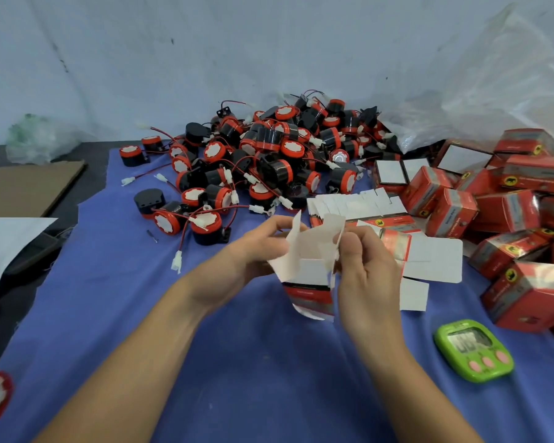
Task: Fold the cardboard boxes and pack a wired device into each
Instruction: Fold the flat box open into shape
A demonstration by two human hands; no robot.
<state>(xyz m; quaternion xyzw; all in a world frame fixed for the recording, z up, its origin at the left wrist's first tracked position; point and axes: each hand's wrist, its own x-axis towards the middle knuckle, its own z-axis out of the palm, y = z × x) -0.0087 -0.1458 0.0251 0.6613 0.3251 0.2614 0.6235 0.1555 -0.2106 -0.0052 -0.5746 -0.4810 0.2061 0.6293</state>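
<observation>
Both hands hold one small cardboard box [307, 276] above the blue cloth, its white flaps standing up and its red printed side facing down. My left hand [256, 251] pinches a flap on the box's left side. My right hand [365, 266] grips the right side, thumb against a flap. Behind the hands lies a big pile of black and red wired devices [269, 155] with red leads and white plugs. A stack of flat unfolded boxes [355, 206] lies just beyond the box, with a loose flat one [429, 257] to its right.
Several folded red boxes [509, 212] are heaped at the right. A green timer [474, 350] lies near my right forearm. A clear plastic bag [493, 91] rises at the back right. Brown cardboard [23, 187] and a white sheet [4, 244] lie at the left, off the blue cloth [141, 314].
</observation>
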